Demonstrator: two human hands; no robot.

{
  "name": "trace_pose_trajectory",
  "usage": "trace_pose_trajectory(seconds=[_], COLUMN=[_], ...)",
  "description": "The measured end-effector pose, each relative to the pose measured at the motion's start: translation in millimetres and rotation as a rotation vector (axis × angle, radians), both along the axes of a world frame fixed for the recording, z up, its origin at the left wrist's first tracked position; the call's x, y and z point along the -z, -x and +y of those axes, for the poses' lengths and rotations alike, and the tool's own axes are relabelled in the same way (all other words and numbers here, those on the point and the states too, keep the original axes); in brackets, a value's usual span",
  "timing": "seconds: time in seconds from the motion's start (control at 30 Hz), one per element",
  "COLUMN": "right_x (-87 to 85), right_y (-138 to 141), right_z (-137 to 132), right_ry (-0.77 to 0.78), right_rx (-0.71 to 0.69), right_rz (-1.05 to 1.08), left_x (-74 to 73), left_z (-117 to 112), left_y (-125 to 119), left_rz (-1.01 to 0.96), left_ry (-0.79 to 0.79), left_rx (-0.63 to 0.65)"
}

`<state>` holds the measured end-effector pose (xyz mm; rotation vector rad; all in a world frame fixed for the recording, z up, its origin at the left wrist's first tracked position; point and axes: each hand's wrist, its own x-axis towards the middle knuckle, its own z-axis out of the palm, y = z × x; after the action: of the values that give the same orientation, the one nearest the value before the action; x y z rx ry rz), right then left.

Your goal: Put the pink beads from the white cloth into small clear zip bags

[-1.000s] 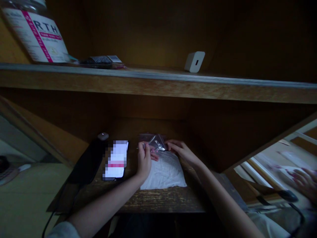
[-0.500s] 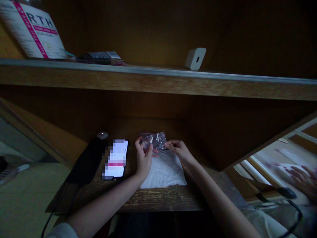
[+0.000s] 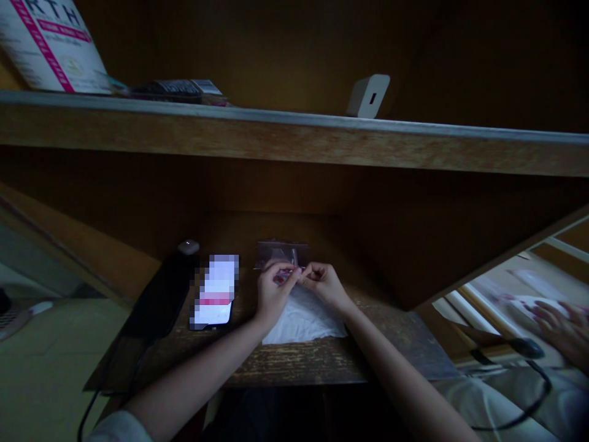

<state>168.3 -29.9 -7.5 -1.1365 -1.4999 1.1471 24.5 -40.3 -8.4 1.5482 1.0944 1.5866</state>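
Observation:
My left hand (image 3: 271, 292) and my right hand (image 3: 322, 283) meet above a white cloth (image 3: 304, 319) on a dark wooden desk (image 3: 294, 365). Both pinch the near edge of a small clear plastic bag (image 3: 280, 253), fingertips nearly touching each other. The bag's contents are too dim to make out. A lit phone (image 3: 215, 292) lies just left of my left hand, its screen blurred out.
A black object with a cable (image 3: 159, 301) lies left of the phone. The shelf (image 3: 294, 138) overhead carries a white-and-pink jar (image 3: 50, 46), a dark packet (image 3: 177, 91) and a white charger block (image 3: 368, 95). Another person's hand (image 3: 559, 328) works at the far right.
My hands have come together over the bag, which now lies flatter and lower. The view has tilted slightly, pushing the shelf upward in the picture.

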Motion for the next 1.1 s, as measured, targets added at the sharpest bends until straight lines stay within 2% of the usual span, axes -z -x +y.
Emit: trace_pose_trajectory(seconds=[0.2,0.3,0.5,0.73,0.9,1.1], right_x=[1.6,1.4,-3.6,-6.2,-10.4,-11.7], right_y=[2,2,2,4,13,21], right_z=[-1,-2,-5,-8,-12,-17], right_ry=[-0.04,-0.067,-0.198,-0.351,-0.371,-0.382], right_rx=[-0.013,-0.063,-0.108,0.034,0.233,0.357], right_rz=[-0.05,-0.083,-0.234,-0.5,-0.603,-0.711], left_x=[2.4,4.7,3.1,-1.1,-1.2,0.1], left_z=[1,2,1,-1,-3,-5], left_y=[0,0,1,0,-2,-3], left_rz=[0.026,0.035,0.083,0.123,0.153,0.205], left_ry=[0.013,0.015,0.013,0.005,-0.023,-0.023], left_rx=[-0.018,-0.027,-0.029,-0.05,-0.105,-0.121])
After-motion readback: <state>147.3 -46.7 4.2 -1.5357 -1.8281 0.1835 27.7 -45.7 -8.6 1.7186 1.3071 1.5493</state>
